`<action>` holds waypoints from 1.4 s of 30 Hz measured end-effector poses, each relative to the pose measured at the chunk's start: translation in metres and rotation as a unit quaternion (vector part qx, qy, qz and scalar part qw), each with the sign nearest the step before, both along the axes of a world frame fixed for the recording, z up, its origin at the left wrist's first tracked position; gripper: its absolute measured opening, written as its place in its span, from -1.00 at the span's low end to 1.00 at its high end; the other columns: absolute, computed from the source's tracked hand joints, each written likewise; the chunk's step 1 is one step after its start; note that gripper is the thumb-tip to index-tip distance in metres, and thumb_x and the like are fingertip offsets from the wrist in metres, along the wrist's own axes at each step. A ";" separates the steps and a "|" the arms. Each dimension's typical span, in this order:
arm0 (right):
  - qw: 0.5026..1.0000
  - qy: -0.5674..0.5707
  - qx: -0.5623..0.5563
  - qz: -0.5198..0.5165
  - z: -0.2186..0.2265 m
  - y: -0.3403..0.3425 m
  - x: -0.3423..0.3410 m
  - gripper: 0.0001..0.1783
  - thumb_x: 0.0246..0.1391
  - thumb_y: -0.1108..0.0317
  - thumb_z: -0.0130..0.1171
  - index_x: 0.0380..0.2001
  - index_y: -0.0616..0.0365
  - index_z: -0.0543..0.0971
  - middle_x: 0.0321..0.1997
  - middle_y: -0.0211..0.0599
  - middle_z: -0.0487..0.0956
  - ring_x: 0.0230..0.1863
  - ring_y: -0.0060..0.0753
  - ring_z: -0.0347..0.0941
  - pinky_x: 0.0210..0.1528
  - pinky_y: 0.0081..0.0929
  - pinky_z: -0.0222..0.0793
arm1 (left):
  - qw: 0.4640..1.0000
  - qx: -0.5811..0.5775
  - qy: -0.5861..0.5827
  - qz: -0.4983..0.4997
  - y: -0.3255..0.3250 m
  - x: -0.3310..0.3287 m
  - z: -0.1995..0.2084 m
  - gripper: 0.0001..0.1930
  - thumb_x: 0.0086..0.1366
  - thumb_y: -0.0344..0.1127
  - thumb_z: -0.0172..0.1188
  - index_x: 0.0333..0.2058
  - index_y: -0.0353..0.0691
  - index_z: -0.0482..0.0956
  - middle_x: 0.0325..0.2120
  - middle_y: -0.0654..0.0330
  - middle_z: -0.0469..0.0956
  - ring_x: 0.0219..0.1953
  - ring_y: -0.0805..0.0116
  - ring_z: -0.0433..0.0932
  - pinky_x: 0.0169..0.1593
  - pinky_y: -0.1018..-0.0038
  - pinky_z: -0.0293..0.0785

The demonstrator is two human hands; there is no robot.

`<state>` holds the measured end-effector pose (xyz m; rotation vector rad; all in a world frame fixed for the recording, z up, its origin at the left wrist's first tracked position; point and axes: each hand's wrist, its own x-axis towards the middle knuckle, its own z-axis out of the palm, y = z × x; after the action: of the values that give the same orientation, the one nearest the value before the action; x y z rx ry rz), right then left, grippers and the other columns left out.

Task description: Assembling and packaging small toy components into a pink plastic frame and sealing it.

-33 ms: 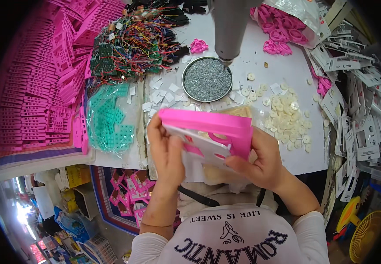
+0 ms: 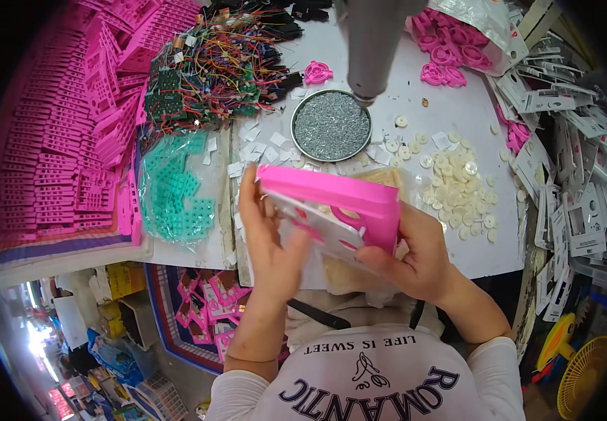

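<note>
One boxy pink-plastic casing (image 2: 338, 186) | right fingers (image 2: 381, 261) — gripping | left fingers (image 2: 249, 196) — at corner

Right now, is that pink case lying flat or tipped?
Tipped: the pink case is in the right hand, its white face slanting toward the person.

Left hand (image 2: 272, 259) is shifting: its thumb, now blurred, is swinging rightward in front of the white panel (image 2: 331, 235), and its fingertip is reaching higher beside the pink case (image 2: 331, 184). The case's left end is riding slightly higher. The overhead grey tool (image 2: 370, 49) is appearing a touch farther right in view.
</note>
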<state>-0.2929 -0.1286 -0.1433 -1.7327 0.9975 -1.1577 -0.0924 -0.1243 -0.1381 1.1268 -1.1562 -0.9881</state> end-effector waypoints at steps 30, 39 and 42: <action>0.991 0.067 0.066 0.100 0.036 0.006 -0.012 -0.73 0.14 0.25 0.34 -0.22 0.20 0.57 -0.41 -0.15 0.54 -0.48 -0.13 0.48 -0.41 -0.30 0.37 | 0.980 -0.068 -0.187 -0.007 0.002 0.003 0.014 0.34 -0.34 0.13 0.70 0.34 -0.19 0.02 0.27 -0.15 0.08 0.31 -0.11 0.18 0.35 0.03 0.16; 0.991 -0.017 0.103 0.088 0.027 0.008 -0.003 -0.75 0.14 0.26 0.33 -0.26 0.21 0.58 -0.50 -0.19 0.51 -0.53 -0.25 0.45 -0.47 -0.36 0.30 | 0.926 -0.179 -0.279 -0.181 -0.020 0.016 0.036 -0.76 0.07 -0.14 0.44 -0.37 -0.07 0.62 0.12 0.03 0.46 0.31 -0.18 0.24 0.35 -0.10 -0.06; 0.994 -0.012 0.084 0.073 0.024 0.010 0.001 -0.77 0.14 0.27 0.33 -0.31 0.22 0.57 -0.54 -0.20 0.49 -0.57 -0.25 0.42 -0.50 -0.35 0.27 | 0.910 -0.163 -0.310 -0.221 -0.022 0.021 0.045 -0.80 0.08 -0.16 0.43 -0.39 -0.06 0.63 0.14 0.11 0.48 0.33 -0.12 0.23 0.34 -0.20 -0.17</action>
<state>-0.2924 -0.1185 -0.1196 -1.6252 0.9123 -0.9709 -0.0714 -0.1466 -0.0930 0.9419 -2.0798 -0.7324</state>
